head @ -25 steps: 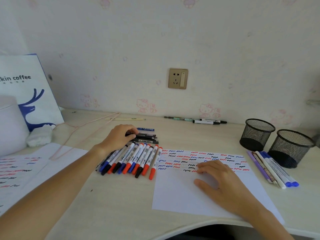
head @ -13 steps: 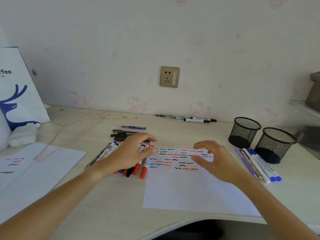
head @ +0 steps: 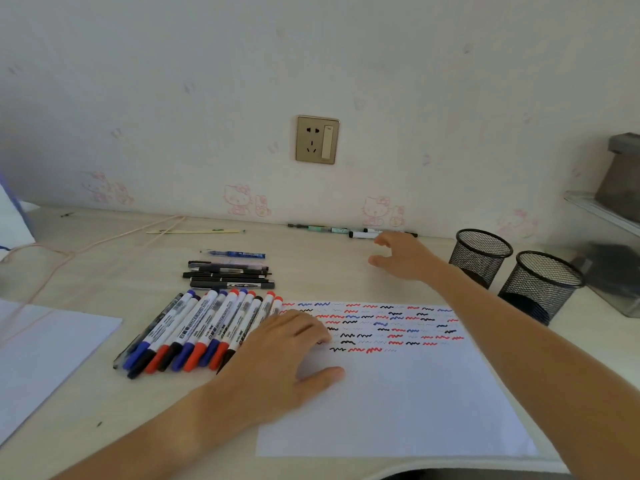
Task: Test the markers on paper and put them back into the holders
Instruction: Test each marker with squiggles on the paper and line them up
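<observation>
a: paper (head: 398,403) lies flat under the left hand (head: 287,355), fingers spread. keep it pinned.
b: right hand (head: 401,259), fingers apart and holding nothing, is near the marker (head: 360,234) by the wall. pinch its middle; holders (head: 481,254) stand just beside.

Sheet of paper (head: 408,396) under the left hand (head: 280,358) is white, top part covered in rows of little red, blue and black squiggles. Just left of that hand, the row of markers (head: 194,334) has white barrels with black print and caps mixed red, blue and black. Beyond them the stacked pens (head: 228,275) are mostly black, one blue at the back. By the right hand (head: 401,258), two black mesh holders (head: 512,271). Wall (head: 242,81) is off-white with pale pink cartoon cat prints, gold-ish socket plate (head: 317,139). Desk (head: 121,410) is light beige woodgrain.
</observation>
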